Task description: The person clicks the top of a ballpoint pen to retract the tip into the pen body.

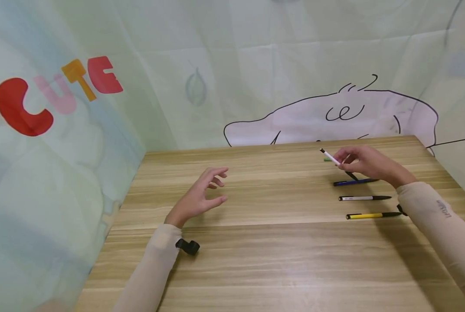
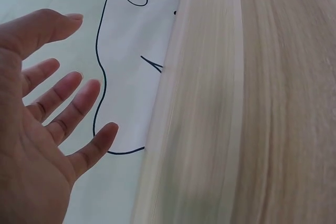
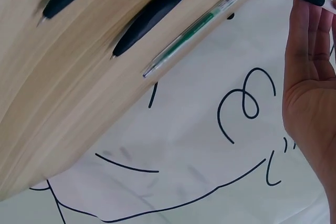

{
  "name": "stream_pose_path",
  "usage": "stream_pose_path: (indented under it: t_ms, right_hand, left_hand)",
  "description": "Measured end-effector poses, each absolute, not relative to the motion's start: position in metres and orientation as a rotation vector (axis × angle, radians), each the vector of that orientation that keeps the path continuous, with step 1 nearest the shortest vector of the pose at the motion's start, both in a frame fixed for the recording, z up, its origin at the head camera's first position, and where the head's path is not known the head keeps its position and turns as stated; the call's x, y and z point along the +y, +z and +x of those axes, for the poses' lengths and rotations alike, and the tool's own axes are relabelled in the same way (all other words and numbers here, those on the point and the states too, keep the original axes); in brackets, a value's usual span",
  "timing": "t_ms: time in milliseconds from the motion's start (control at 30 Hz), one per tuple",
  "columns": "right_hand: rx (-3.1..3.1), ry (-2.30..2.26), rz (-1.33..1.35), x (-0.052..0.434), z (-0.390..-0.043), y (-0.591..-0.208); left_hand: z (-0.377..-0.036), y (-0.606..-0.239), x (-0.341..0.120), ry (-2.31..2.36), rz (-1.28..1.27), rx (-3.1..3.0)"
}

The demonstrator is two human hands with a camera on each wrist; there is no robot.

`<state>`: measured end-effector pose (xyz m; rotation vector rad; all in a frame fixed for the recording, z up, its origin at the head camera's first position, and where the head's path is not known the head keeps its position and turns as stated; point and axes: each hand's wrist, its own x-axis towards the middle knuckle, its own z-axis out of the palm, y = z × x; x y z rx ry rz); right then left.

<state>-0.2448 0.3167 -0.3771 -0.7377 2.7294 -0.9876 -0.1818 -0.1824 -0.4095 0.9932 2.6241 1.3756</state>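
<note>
The right hand (image 1: 367, 162) pinches a white black-tipped pen (image 1: 331, 157) above the blue pen (image 1: 353, 182) (left hand (image 1: 201, 197) idle, fingers spread), so I'd lower it level.

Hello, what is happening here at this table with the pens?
A person sits at a wooden table. Their right hand holds a white pen lifted above the table. Below it lie a blue pen, a white and black pen and a yellow pen in a row, and a green pen lies near the far edge. The left hand hovers open over the table and holds nothing.
</note>
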Motion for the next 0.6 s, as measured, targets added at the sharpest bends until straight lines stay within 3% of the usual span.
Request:
stream_pose_path:
  t_ms: [600]
  right_hand:
    - [2.595,-0.961,-0.811,0.354,-0.265,-0.38]
  left_hand:
    - [-0.184,-0.416,-0.19,1.349,1.026,2.62]
